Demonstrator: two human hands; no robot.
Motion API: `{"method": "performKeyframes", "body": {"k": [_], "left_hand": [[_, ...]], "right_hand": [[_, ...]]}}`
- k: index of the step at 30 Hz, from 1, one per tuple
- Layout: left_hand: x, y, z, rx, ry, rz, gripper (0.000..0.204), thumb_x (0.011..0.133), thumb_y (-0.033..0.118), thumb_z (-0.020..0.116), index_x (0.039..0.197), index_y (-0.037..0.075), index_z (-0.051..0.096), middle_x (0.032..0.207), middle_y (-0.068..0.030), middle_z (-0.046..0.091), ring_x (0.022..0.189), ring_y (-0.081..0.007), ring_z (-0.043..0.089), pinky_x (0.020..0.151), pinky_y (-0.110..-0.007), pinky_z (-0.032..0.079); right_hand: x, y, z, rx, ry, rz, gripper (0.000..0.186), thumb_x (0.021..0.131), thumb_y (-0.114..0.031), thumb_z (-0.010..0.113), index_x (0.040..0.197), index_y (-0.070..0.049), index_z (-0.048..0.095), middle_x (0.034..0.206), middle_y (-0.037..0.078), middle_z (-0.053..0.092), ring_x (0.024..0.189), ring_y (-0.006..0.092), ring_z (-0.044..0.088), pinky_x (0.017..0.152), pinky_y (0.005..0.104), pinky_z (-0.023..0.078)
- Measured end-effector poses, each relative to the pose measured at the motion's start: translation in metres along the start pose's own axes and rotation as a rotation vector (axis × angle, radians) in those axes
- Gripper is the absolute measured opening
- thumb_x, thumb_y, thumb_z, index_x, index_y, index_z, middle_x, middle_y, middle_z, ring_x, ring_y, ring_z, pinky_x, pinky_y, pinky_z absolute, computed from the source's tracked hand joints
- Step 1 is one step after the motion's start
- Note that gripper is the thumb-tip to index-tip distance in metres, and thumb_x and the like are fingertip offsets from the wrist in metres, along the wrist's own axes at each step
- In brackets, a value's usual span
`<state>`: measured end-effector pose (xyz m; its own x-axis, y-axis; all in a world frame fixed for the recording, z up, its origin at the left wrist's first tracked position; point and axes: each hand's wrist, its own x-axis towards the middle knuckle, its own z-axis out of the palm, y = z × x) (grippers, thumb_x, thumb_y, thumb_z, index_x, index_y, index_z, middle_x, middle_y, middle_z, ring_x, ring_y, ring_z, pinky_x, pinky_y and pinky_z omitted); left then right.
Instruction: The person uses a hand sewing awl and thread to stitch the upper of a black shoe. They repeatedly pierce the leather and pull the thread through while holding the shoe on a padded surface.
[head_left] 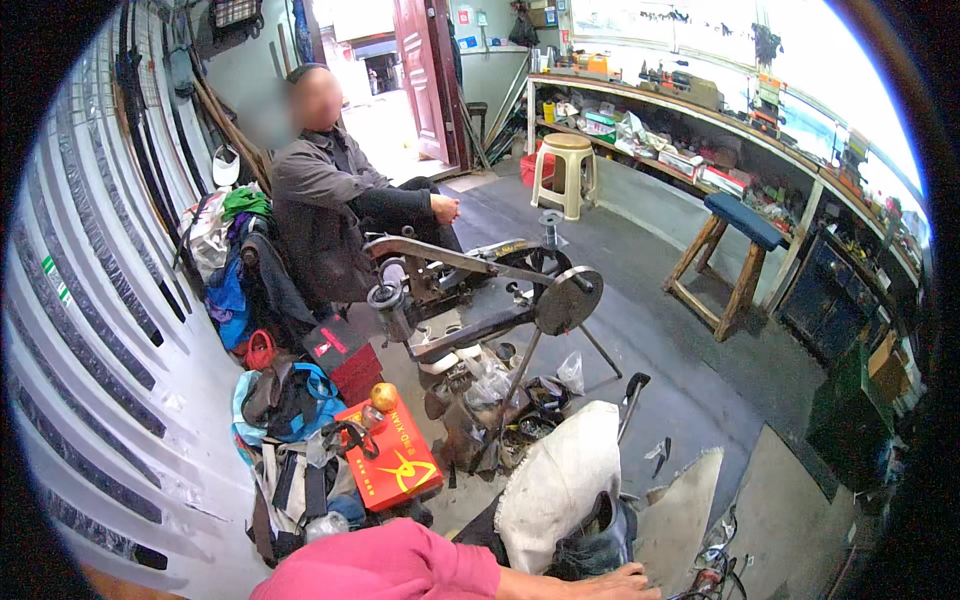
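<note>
My left hand (615,582) reaches in at the bottom edge, below a pink sleeve (400,565). Its fingers look curled, and the frame edge cuts off whatever they may hold. Just behind the hand is a dark leather shoe or boot (600,535), partly covered by a stiff off-white cloth (560,475). To the right of my fingers lies a tangle of small tools and wires (715,570) with a red part. My right hand is out of the picture.
A hand-cranked sewing machine (470,285) stands ahead on thin legs; a person (320,200) sits behind it. An orange-red box (395,465) and bags (295,405) lie at left. At right are a blue-topped stool (735,235), a beige stool (568,165) and a cluttered workbench (690,107).
</note>
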<state>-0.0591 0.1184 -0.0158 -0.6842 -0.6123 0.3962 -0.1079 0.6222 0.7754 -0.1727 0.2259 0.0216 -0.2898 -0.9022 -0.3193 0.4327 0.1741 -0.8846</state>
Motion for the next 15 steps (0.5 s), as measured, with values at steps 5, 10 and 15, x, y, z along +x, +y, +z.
{"method": "performKeyframes", "body": {"k": [5, 10, 15], "left_hand": [[0.004, -0.009, -0.008, -0.097, -0.024, 0.085, 0.021, 0.081, 0.019, 0.059, 0.1, 0.011, 0.063, 0.089, -0.0101, 0.059, 0.087, -0.029, 0.053, 0.086, -0.044, 0.034], [0.004, -0.002, -0.018, 0.005, -0.046, 0.182, 0.02, 0.077, 0.029, 0.067, 0.091, 0.014, 0.068, 0.082, -0.0058, 0.055, 0.086, -0.027, 0.053, 0.083, -0.043, 0.034], [0.005, 0.002, -0.02, 0.103, -0.067, 0.207, 0.014, 0.074, 0.027, 0.068, 0.076, 0.013, 0.068, 0.074, -0.0055, 0.051, 0.081, -0.0269, 0.051, 0.076, -0.042, 0.037]], "right_hand": [[-0.002, -0.003, 0.005, 0.02, 0.019, -0.013, 0.019, 0.096, -0.023, 0.052, 0.105, -0.006, 0.052, 0.067, -0.003, 0.042, 0.053, 0.0076, 0.036, 0.048, 0.0218, 0.03], [0.002, -0.009, -0.004, 0.037, -0.005, -0.014, 0.031, 0.096, -0.018, 0.055, 0.121, -0.002, 0.048, 0.072, -0.002, 0.048, 0.057, 0.0069, 0.041, 0.051, 0.0211, 0.034], [0.008, -0.018, -0.011, -0.157, -0.07, -0.061, 0.036, 0.095, -0.013, 0.056, 0.127, -0.002, 0.043, 0.081, 0.0, 0.054, 0.062, 0.007, 0.044, 0.054, 0.0211, 0.036]]}}
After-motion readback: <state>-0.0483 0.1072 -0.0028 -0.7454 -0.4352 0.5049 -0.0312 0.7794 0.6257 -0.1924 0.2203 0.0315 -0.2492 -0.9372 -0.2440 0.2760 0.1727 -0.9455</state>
